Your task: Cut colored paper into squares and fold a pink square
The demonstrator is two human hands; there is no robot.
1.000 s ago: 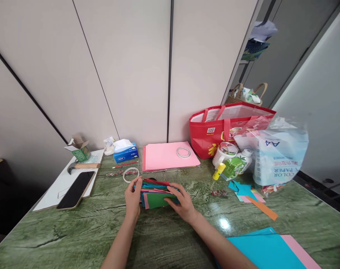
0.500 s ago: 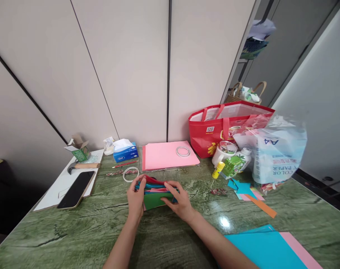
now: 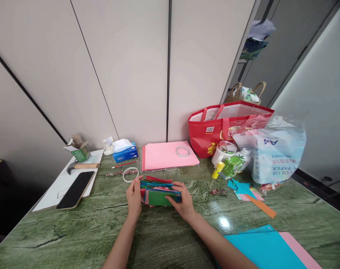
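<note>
A thick stack of coloured paper strips (image 3: 161,198), with a green one in front and blue, pink and red ones behind, stands between my hands just above the table. My left hand (image 3: 134,196) is closed on the stack's left end, thumb towards me. At the right end my right hand (image 3: 184,203) grips the same stack, its thumb across the green face and its fingers over the top edges. The strips fan unevenly, and their lower edges are partly hidden. A roll of white tape (image 3: 123,175) lies just beyond my left hand.
Pink paper sheets (image 3: 161,155) with another tape roll (image 3: 182,147) lie at the back. To the right are a glue stick (image 3: 218,170), a red bag (image 3: 202,138), paper scraps (image 3: 243,188) and blue sheets (image 3: 256,248). A phone (image 3: 76,189) and hammer (image 3: 86,166) lie left.
The strips have spread wider and shifted slightly right, showing more of their edges. My right hand has moved a little right and down; my left thumb has changed position.
</note>
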